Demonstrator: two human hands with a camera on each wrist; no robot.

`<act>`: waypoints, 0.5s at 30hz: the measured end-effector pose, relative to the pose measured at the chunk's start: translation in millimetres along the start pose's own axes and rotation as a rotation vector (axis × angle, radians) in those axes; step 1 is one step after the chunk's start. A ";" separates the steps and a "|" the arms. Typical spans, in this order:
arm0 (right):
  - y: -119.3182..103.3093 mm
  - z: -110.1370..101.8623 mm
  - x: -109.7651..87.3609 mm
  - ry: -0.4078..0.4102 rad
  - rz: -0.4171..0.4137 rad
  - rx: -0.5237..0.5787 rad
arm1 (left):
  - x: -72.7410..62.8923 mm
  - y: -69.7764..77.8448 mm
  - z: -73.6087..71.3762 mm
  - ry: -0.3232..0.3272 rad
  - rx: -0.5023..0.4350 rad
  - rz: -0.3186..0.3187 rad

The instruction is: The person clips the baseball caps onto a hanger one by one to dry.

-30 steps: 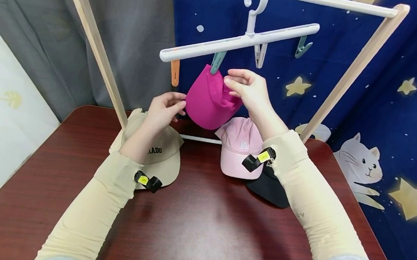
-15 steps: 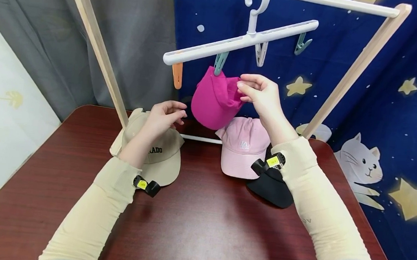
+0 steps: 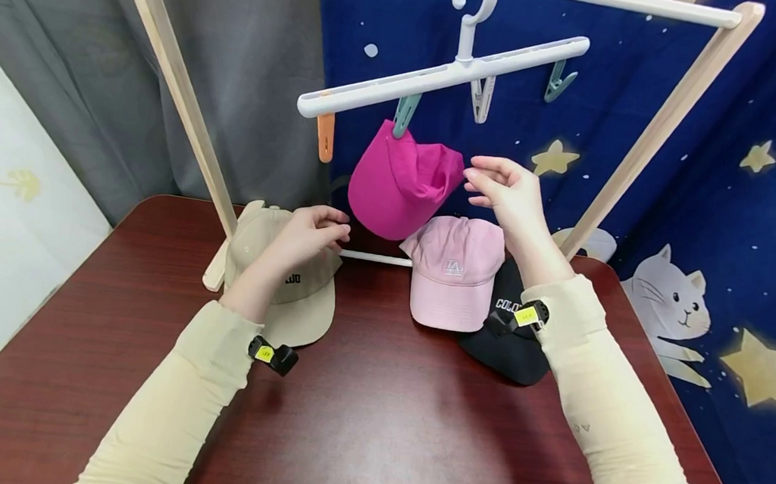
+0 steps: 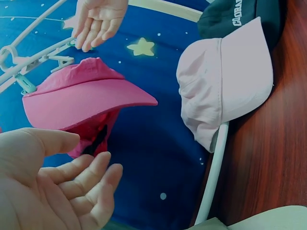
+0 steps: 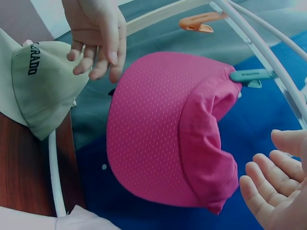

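A magenta cap hangs tilted from a teal clip on the white hanger. The clip bites one corner of the cap, where the brim meets the crown. My right hand is just right of the crown, fingers loosely bent, with a small gap showing in the right wrist view. Lower left of the brim is my left hand, relaxed and holding nothing; it overlaps a beige cap in the head view. In the left wrist view, the left palm faces up below the magenta cap.
A pink cap sits on the table, partly over a black cap. Beside the teal clip hang an orange clip, a white clip and another teal clip. Wooden posts frame the hanger.
Both hands have come away from the magenta cap: the right moved right and down, the left downward. The cap swayed right and back, staying clipped.
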State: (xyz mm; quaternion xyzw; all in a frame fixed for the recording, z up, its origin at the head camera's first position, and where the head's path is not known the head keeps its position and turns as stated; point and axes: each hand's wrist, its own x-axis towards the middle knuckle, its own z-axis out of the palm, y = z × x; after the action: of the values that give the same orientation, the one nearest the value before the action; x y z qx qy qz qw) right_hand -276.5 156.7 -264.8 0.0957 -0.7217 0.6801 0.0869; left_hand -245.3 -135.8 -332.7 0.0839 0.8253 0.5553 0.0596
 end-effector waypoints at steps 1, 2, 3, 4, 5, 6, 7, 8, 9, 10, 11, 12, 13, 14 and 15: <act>2.1 -2.5 -1.1 0.001 0.004 0.011 | -0.9 0.3 0.5 -0.007 0.007 -0.008; 4.0 -4.6 -2.2 0.008 0.007 0.016 | -1.8 0.5 1.0 -0.011 0.013 -0.016; 6.2 -6.9 -3.4 0.012 0.009 0.019 | -2.8 0.8 1.4 -0.014 0.017 -0.024; 8.4 -9.1 -4.5 0.016 0.013 0.026 | -3.8 1.0 1.8 -0.014 0.023 -0.031; 10.4 -11.0 -5.6 0.019 0.016 0.028 | -4.7 1.3 2.4 -0.013 0.028 -0.036; 12.3 -12.8 -6.7 0.021 0.021 0.030 | -5.7 1.6 3.0 -0.013 0.031 -0.042; 14.2 -14.7 -7.8 0.023 0.025 0.025 | -6.5 2.0 3.7 -0.013 0.035 -0.042; 15.8 -16.2 -9.0 0.030 0.029 0.018 | -7.4 2.3 4.4 -0.013 0.040 -0.040; 17.6 -17.9 -10.3 0.032 0.034 0.016 | -8.1 2.5 5.3 -0.012 0.042 -0.038; 19.3 -19.6 -11.5 0.036 0.038 0.014 | -8.9 2.8 6.3 -0.013 0.043 -0.034; 20.8 -21.1 -12.8 0.041 0.040 0.008 | -9.7 3.2 7.5 -0.012 0.044 -0.026; 22.4 -22.7 -14.4 0.045 0.040 0.001 | -10.5 3.6 8.6 -0.011 0.045 -0.018; 24.0 -24.2 -15.7 0.049 0.038 -0.004 | -11.5 4.4 9.9 -0.008 0.046 -0.008; 25.4 -25.5 -17.1 0.055 0.037 -0.006 | -12.1 4.8 11.2 -0.003 0.045 0.000; 26.7 -26.8 -18.5 0.060 0.035 -0.013 | -12.8 5.3 12.5 -0.001 0.039 0.005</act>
State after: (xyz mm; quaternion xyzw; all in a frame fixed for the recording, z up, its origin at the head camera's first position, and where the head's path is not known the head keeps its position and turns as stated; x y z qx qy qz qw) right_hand -265.6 185.3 -293.7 0.0618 -0.7248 0.6793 0.0972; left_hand -230.0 -125.1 -332.5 0.0872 0.8358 0.5391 0.0569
